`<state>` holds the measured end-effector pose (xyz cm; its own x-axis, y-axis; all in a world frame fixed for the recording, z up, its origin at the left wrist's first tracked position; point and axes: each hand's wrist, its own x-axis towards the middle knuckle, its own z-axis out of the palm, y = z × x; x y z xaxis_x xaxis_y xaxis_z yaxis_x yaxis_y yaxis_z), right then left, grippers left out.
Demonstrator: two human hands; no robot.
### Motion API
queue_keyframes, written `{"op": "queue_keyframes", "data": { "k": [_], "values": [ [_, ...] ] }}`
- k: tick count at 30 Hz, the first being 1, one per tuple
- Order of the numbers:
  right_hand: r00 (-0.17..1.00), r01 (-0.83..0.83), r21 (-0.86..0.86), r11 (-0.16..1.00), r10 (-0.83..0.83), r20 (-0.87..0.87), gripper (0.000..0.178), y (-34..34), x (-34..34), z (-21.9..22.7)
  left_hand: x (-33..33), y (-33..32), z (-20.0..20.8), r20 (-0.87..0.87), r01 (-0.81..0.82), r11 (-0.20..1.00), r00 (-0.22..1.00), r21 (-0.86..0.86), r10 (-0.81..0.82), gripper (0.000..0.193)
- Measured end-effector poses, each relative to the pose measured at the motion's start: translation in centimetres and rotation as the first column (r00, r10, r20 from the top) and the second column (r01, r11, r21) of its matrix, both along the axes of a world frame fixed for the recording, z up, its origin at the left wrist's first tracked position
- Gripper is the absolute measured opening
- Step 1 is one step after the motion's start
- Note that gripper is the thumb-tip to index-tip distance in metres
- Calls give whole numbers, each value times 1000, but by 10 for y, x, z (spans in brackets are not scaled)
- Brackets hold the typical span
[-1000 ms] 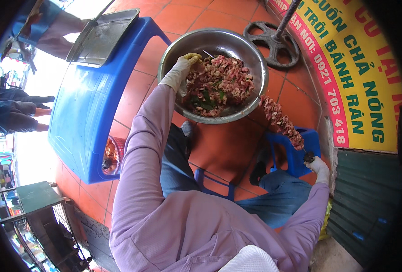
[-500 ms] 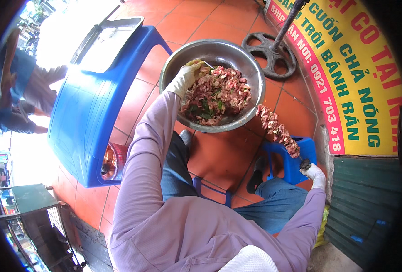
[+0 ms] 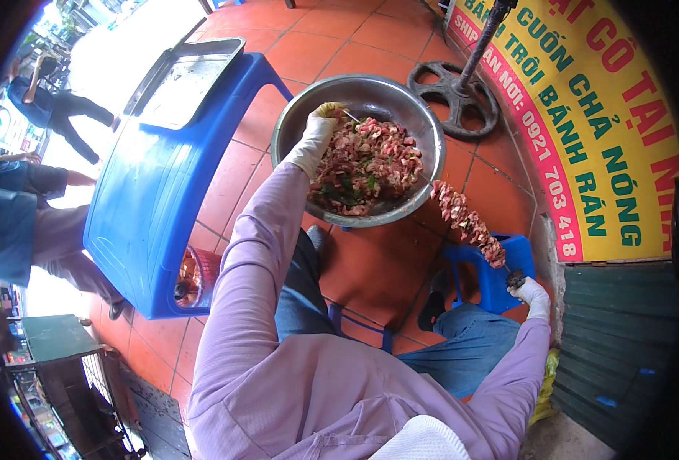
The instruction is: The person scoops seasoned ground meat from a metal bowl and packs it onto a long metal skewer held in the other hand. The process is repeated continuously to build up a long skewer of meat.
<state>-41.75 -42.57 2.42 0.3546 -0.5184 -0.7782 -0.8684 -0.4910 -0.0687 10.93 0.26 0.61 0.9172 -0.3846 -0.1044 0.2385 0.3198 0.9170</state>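
A wide steel bowl (image 3: 431, 115) holds chopped raw meat (image 3: 374, 157) mixed with green leaf bits. My left hand (image 3: 320, 134), in a pale glove, reaches over the bowl's left side with its fingers closed around a thin metal rod end. That appears to be the far tip of a long skewer (image 3: 427, 179); its middle stretch blends with the meat in the bowl. Packed meat pieces (image 3: 466, 218) cover the skewer outside the right rim. Low at the right, my gloved right hand (image 3: 529, 296) grips the skewer by its dark end (image 3: 515, 277).
A blue plastic table (image 3: 136, 215) stands at left with a metal tray (image 3: 182, 84) on it and a red basket (image 3: 201, 276) beneath. A blue stool (image 3: 512, 249) is beside my right hand. A wheel-shaped metal base (image 3: 451, 100) lies beyond the bowl. People (image 3: 56, 107) are at far left.
My left hand has shifted slightly at the bowl's left side, and more of the rod shows by its fingers. My right hand keeps its hold. At far left, people have moved.
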Motion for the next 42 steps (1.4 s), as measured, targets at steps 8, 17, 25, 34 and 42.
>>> {"op": "queue_keyframes", "data": {
  "k": [8, 17, 25, 34, 42],
  "values": [
    [1000, 11, -15, 1000, -11, -13, 21, 2, 0, 4, 0, -1, 3, 137, 0, 996, 991, 90, -12, 43],
    [999, 34, -18, 999, -35, -14, 20, 6, 4, 7, -15, -4, 24, 13, -31, 989, 999, -147, 34, 43],
    [999, 43, -11, 999, -44, -18, 21, 2, 3, 6, -17, -2, 26, 64, -16, 989, 998, -150, 26, 47],
    [973, -213, -111, 971, 221, 67, 31, 2, 3, 5, -33, 6, 52, 286, 20, 999, 958, 28, -27, 48],
    [999, 42, -2, 999, -42, -22, 13, -11, -5, -15, -23, -10, 22, 634, -225, 916, 772, 333, -41, 53]
  ]
}}
